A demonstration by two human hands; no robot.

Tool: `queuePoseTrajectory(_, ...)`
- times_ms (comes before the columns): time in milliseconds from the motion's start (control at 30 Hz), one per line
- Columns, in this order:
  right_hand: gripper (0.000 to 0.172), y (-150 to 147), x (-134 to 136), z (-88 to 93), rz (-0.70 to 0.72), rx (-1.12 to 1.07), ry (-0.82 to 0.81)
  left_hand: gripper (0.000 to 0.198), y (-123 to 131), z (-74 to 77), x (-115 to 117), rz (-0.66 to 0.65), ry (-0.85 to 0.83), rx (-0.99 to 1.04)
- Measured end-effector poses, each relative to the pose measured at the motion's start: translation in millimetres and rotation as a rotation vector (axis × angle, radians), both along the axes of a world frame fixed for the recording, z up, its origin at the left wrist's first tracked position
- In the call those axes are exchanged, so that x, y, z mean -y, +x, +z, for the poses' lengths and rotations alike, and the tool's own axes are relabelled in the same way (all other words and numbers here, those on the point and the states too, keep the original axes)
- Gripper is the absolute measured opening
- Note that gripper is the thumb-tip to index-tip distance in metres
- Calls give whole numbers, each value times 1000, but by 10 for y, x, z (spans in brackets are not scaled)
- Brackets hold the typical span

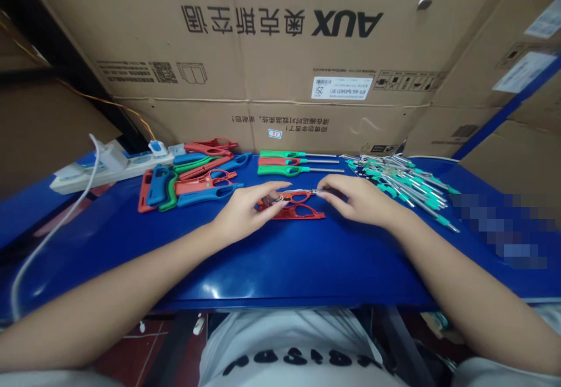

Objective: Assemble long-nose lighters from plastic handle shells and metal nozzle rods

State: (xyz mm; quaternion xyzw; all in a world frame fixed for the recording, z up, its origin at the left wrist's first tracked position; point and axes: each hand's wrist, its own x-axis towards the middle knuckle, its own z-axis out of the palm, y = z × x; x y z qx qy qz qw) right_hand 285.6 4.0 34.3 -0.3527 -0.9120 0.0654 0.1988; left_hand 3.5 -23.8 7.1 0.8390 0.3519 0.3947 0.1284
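My left hand and my right hand meet at the middle of the blue table. Both pinch a red plastic lighter shell with a thin metal part in it, held just above a second red shell half lying flat on the table. The left fingers grip its left end, the right fingers its right end, where a metal tube sticks out.
A heap of red, blue and green shell halves lies at the back left beside a white power strip with a cable. Three finished lighters lie at the back centre. Several green-tipped metal inserts are piled at the right. Cardboard boxes stand behind.
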Motion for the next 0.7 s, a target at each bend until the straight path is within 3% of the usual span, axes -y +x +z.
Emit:
queuePoseTrajectory(133,24,3,10,35,46,-14,-122,30,25,48,23,34,-80,91)
queuePoseTrajectory(400,25,37,46,112,152,-68,-396,28,36,38,-19,19,-435,297)
queuePoseTrajectory(700,24,43,53,131,163,-75,-526,35,30,-27,-76,-9,-468,209)
